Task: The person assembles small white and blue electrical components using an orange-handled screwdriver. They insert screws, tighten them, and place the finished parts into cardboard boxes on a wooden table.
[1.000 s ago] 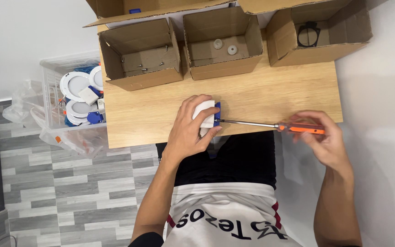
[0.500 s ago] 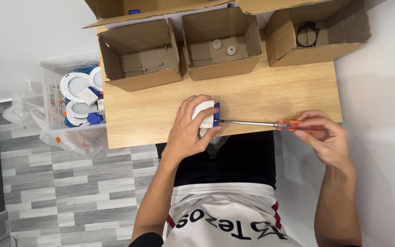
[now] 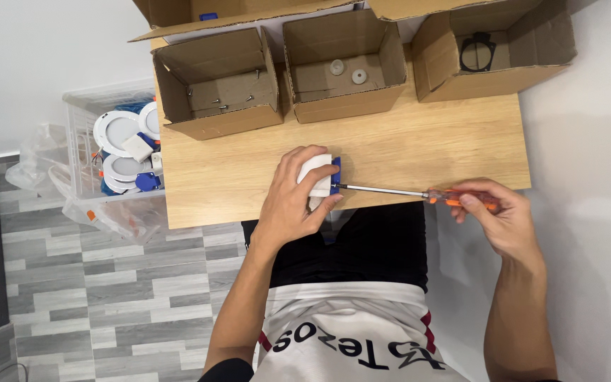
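Left hand: the left hand [image 3: 293, 198] is closed over a small white box-shaped part with a blue end piece [image 3: 322, 177], pressing it down on the wooden table [image 3: 235, 170] near the front edge; fingers wrap its top and near side, the blue end sticking out toward the tool.
Right hand: the right hand [image 3: 495, 216] is curled shut around the orange handle of a screwdriver [image 3: 404, 192], fingertips pinching the handle.
Screwdriver: its metal shaft lies level between the two hands, tip touching the blue end of the held part.
Beyond the left hand: an open cardboard box with loose screws [image 3: 219, 83], and beside it a cardboard box with two pale round discs [image 3: 342, 65].
Beyond the right hand: a cardboard box with a black ring-shaped piece [image 3: 493, 51].
Left of the held part, off the table: a clear plastic bin of round white downlights [image 3: 118, 152].
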